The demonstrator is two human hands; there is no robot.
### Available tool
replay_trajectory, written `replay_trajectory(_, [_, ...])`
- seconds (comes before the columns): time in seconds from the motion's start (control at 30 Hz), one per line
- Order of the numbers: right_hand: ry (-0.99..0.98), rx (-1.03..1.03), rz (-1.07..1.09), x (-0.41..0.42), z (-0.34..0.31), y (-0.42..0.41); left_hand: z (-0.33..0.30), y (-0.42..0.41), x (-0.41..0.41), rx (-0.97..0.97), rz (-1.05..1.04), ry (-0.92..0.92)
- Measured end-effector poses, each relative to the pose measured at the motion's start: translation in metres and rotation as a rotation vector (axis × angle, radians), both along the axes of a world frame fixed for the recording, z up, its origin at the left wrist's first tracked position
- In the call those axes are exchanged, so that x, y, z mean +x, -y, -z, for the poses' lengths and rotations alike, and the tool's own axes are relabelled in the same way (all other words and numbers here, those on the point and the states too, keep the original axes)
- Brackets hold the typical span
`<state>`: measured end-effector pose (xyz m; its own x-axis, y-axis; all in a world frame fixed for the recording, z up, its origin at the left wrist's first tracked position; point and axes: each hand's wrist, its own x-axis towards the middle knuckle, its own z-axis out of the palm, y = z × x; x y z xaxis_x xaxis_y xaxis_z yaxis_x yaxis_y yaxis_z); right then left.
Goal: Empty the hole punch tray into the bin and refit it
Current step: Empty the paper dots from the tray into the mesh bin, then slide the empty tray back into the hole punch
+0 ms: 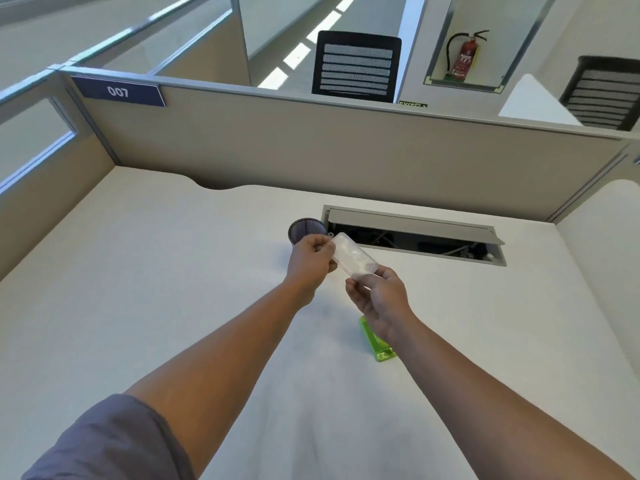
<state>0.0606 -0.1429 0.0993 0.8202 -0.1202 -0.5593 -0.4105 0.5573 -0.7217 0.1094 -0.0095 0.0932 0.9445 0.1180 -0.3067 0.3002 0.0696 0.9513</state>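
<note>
A clear plastic hole punch tray [354, 255] is held in the air above the white desk [173, 289], with pale paper bits visible inside it. My left hand [311, 261] pinches its far end and my right hand [379, 295] grips its near end. Just behind my left hand stands a small dark mesh bin [305, 229]; the tray's far end is close to its rim. The green hole punch [377, 342] lies on the desk below my right wrist, which partly hides it.
An open cable flap [414, 233] is set into the desk to the right of the mesh bin. Beige partition walls [311, 147] enclose the desk at the back and left. Office chairs stand beyond the partition.
</note>
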Motion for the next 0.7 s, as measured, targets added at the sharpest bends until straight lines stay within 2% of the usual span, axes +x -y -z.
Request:
replay_trajectory(0.07, [-0.026, -0.028, -0.048, -0.014, 0.003, 0.002, 0.007, 0.004, -0.01, -0.101, -0.003, -0.052])
replay_trajectory(0.2, [-0.05, -0.028, -0.103, -0.034, 0.012, 0.005, 0.018, 0.014, -0.031, -0.422, -0.074, -0.192])
replay_trajectory(0.3, [-0.061, -0.041, -0.122, -0.046, 0.02, 0.007, 0.029, 0.022, -0.046, -0.51, -0.069, -0.235])
replay_trajectory(0.43, [-0.07, -0.161, -0.172, -0.056, 0.031, 0.012, 0.039, 0.031, -0.062, -0.492, -0.029, -0.27])
replay_trajectory(0.6, [-0.113, -0.492, -0.296, -0.058, 0.036, 0.023, 0.045, 0.031, -0.063, -0.373, -0.051, -0.307])
replay_trajectory(0.7, [-0.073, -0.719, -0.301, -0.057, 0.036, 0.031, 0.05, 0.031, -0.059, -0.291, -0.079, -0.329])
